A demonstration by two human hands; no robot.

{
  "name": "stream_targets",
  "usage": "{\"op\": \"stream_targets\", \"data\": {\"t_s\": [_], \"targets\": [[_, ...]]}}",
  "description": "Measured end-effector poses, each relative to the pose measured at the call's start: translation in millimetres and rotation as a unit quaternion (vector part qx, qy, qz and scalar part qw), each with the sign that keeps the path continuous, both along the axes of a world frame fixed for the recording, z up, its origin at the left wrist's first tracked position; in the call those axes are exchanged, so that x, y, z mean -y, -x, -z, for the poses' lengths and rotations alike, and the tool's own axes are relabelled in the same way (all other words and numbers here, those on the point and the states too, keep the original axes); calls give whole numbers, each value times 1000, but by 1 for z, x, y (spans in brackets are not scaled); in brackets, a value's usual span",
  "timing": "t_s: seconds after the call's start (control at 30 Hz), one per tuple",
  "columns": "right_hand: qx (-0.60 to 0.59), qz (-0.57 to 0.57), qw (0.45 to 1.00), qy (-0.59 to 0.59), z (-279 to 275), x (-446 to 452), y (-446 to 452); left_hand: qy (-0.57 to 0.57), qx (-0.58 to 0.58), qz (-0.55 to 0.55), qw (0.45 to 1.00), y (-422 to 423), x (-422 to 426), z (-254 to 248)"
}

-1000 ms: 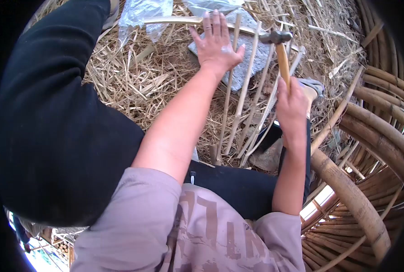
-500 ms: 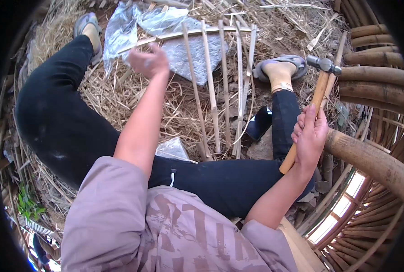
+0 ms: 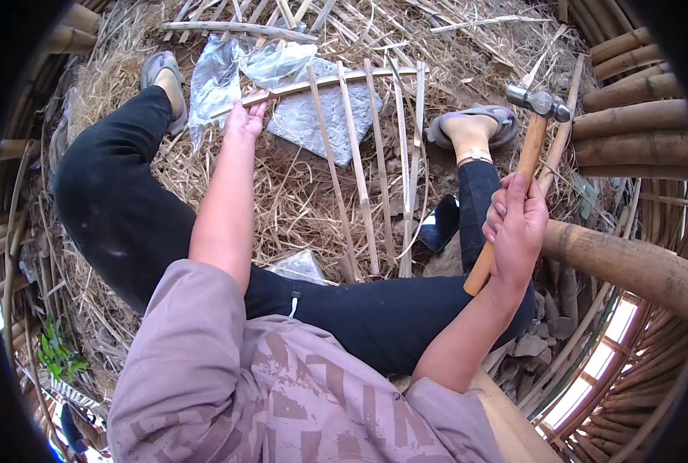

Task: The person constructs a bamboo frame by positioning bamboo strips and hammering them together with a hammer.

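Straw-littered ground (image 3: 282, 220) spreads beneath a slatted frame (image 3: 353, 139), probably light, springy and liable to split (safest held by its crosspiece (image 3: 298, 86)), lying partly across a stone slab (image 3: 298, 127). The right hand (image 3: 518, 231) clasps a hammer (image 3: 532, 147), likely head-heavy, around mid-handle; the left hand (image 3: 245, 122) meets the crosspiece's left end, its grip too unclear to tell.

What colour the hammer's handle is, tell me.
The hammer's handle is orange-brown, showing best in the head view.

A hammer (image 3: 532, 147) slants, metal head (image 3: 538, 102) up, right of five sticks (image 3: 357, 166) meeting one strip (image 3: 325, 80).
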State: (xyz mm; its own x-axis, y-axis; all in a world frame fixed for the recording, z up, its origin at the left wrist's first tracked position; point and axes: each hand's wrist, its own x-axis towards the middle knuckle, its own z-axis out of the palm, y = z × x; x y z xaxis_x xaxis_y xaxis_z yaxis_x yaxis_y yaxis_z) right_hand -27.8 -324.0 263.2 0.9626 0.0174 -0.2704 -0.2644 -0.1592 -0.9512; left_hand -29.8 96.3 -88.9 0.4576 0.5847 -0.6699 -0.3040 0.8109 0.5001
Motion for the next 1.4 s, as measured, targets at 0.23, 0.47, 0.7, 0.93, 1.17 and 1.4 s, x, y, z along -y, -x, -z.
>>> {"op": "stream_targets", "data": {"t_s": [0.23, 0.47, 0.7, 0.93, 1.17, 1.4], "targets": [[-11, -12, 1000, 2, 10, -7, -7, -32, 36, -5, 999, 3, 4, 5], [-54, -63, 996, 29, 28, -28, -4, -63, -15, -12, 998, -8, 14, -28], [15, -110, 981, 156, 58, -67, 4, -30, -26, -8, 999, -7, 20, -50], [85, -348, 873, 331, 114, -145, 41, 12, 9, 49, 999, 6, 10, -53], [125, -363, 832, 400, 157, -182, 49, 4, 9, 51, 999, 9, 5, -36], [20, -322, 834, 447, 197, -200, 57, -78, 51, 82, 992, 10, -2, -60]]}}
